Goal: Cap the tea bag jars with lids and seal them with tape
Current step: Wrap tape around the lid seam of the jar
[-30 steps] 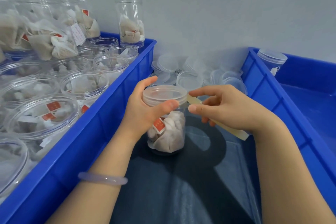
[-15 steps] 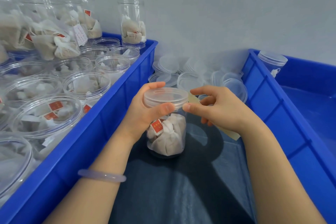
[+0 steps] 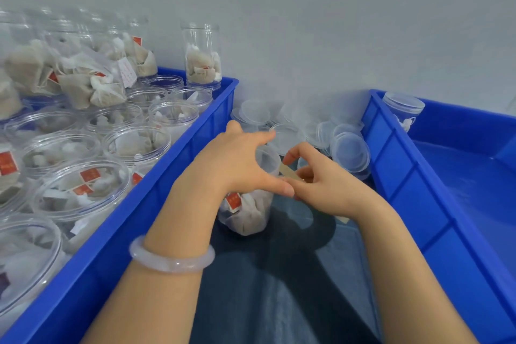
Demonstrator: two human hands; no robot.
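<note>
Right now I am watching the clear plastic jar of tea bags (image 3: 247, 212) standing on the dark grey-blue cloth (image 3: 265, 287), directly between the two hands. Its translucent round lid (image 3: 269, 157) is sitting on top, and the left hand (image 3: 237, 162) is clamping over it, fingers spreading across the top and thumb lying along the near side. The right hand (image 3: 324, 190) is touching that thumb's tip, its fingers curling round a beige strip of tape (image 3: 289, 171) that is reaching up to the lid's side. A pale bracelet (image 3: 170, 258) is hanging on the left wrist. Loose clear plastic lids (image 3: 349, 150) are lying heaped just behind the jar. A blue plastic crate (image 3: 167, 204) on the left is holding open tea-bag jars (image 3: 120, 145); another blue crate (image 3: 405, 176) on the right is holding one capped jar (image 3: 403, 109). A pale wall (image 3: 307, 22) is closing off the back.
</note>
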